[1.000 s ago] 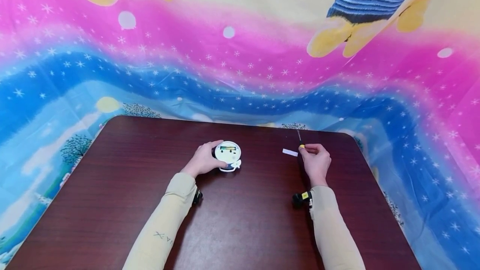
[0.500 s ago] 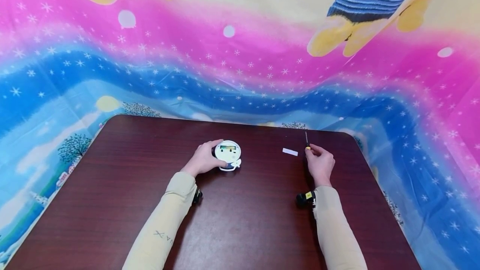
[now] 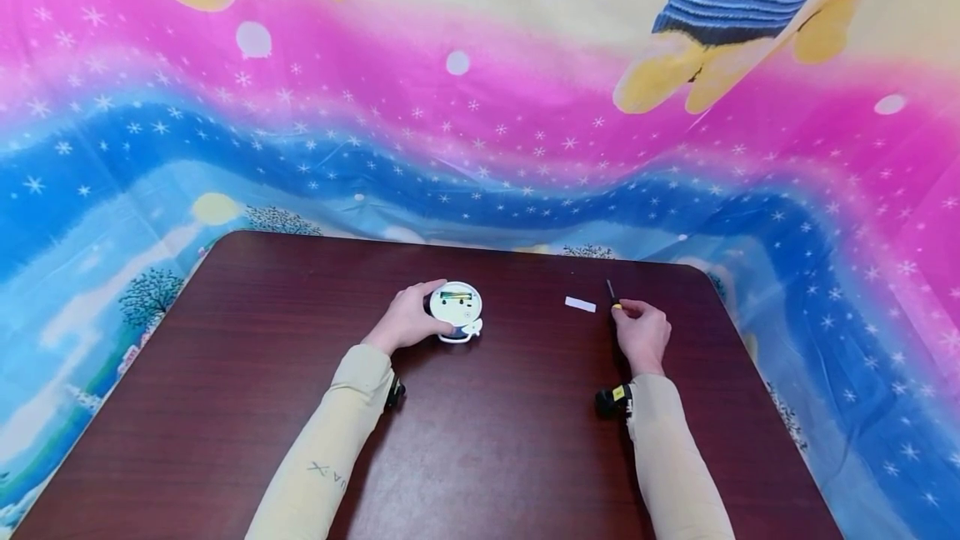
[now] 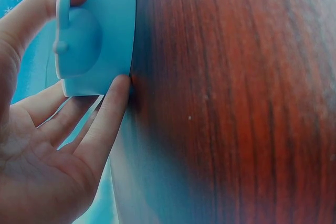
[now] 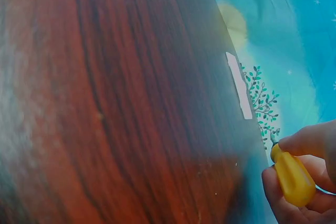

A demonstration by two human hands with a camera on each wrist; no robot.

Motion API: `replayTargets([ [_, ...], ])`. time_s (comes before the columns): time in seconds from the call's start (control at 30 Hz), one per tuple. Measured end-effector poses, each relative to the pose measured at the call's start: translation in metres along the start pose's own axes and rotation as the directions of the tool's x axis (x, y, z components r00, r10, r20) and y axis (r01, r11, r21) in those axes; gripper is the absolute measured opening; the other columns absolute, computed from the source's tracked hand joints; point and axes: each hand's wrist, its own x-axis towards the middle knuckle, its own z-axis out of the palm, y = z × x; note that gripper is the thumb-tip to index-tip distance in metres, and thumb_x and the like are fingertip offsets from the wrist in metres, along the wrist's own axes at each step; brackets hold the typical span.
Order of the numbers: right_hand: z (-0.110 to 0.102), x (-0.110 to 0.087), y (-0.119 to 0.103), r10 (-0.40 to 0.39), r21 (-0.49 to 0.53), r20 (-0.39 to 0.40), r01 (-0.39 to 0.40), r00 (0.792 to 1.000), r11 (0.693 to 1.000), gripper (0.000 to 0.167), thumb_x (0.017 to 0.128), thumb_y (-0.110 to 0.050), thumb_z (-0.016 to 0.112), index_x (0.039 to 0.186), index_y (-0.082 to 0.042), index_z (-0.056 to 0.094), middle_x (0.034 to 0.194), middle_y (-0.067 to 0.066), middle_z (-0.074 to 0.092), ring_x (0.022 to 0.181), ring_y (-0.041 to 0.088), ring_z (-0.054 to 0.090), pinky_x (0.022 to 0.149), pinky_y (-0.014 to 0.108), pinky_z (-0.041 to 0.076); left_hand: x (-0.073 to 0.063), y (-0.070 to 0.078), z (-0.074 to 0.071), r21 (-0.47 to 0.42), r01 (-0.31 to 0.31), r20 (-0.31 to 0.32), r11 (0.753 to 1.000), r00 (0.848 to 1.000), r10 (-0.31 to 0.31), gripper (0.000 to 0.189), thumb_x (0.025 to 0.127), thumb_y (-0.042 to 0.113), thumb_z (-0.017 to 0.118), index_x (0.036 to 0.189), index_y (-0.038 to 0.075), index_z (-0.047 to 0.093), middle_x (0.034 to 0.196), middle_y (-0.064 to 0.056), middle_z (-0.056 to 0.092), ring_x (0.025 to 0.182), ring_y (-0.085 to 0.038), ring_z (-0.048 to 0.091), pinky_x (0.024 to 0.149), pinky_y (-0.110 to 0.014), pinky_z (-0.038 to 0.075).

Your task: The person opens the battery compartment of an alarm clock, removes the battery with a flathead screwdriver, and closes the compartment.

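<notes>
My left hand holds a small round alarm clock on the table by its side. Its white back faces up, with a battery lying in an uncovered slot. In the left wrist view the clock looks pale blue, with a thin handle; the thumb reaches over it and the fingers lie along its lower side. Over at the right, my right hand grips a screwdriver with a yellow handle, its shaft pointing away from me. The right wrist view shows fingers around the yellow handle.
A flat white strip, possibly a battery cover, lies between the clock and the screwdriver. The dark red-brown table has rounded far corners. Behind it hangs a colourful printed cloth. Black wrist cameras sit below both hands.
My right hand has moved a little to the right and towards me with the screwdriver, and the shaft's tip now appears lower. The left hand and the clock have stayed still.
</notes>
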Motion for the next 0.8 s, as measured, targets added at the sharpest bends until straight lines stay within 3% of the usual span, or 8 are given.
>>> replayTargets([
  [0.4, -0.002, -0.0019, -0.0001, -0.035, -0.08, 0.022, 0.037, 0.999, 0.996, 0.025, 0.093, -0.014, 0.071, 0.112, 0.001, 0.077, 0.096, 0.019, 0.074, 0.098, 0.039, 0.062, 0.091, 0.05, 0.044, -0.0006, 0.001, -0.0005, -0.003, 0.0, 0.0, 1.0, 1.0, 0.0, 0.089, 0.072, 0.028, 0.092, 0.149, 0.009, 0.053, 0.141, -0.013, 0.058, 0.129, -0.036, 0.047, 0.106, -0.047, 0.04],
  [0.8, -0.0016, -0.0038, -0.001, 0.002, -0.093, 0.051, 0.003, 0.999, 0.996, 0.025, 0.095, -0.016, 0.071, 0.113, 0.0, 0.076, 0.098, 0.018, 0.073, 0.097, 0.036, 0.062, 0.09, 0.051, 0.046, -0.0007, 0.0019, -0.0011, -0.004, 0.0, 0.001, 1.0, 1.0, 0.0, 0.089, 0.072, 0.027, 0.092, 0.15, 0.008, 0.052, 0.141, -0.013, 0.058, 0.129, -0.035, 0.048, 0.106, -0.046, 0.04],
])
